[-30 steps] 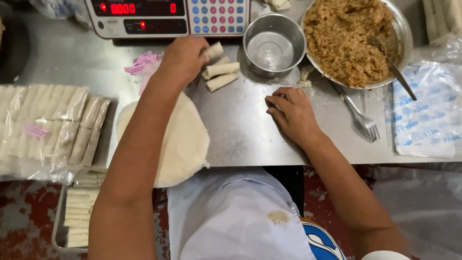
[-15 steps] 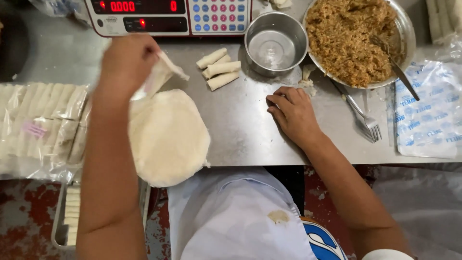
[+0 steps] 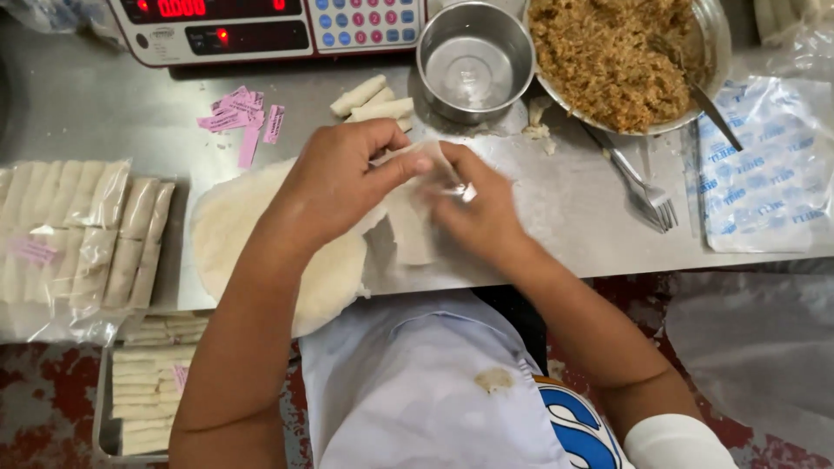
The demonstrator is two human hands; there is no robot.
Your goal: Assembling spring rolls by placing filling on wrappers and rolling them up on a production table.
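A steel bench [image 3: 104, 113] fills the upper view, its near edge running across the middle. Below it lies a mottled red floor [image 3: 35, 408], evenly lit.

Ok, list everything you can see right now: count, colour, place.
wrapper: one, white, held between both hands
wrapper stack: one, white, table's near edge, left
rolls: a few, pale, beside the small bowl
small bowl: one, steel, empty, top centre
filling bowl: one, steel, brown filling, top right
fork: one, steel, right of hands
scale: one, white, top left
tags: several, pink, below scale
bagged rolls: several, far left
left hand: pinching wrapper
right hand: pinching wrapper
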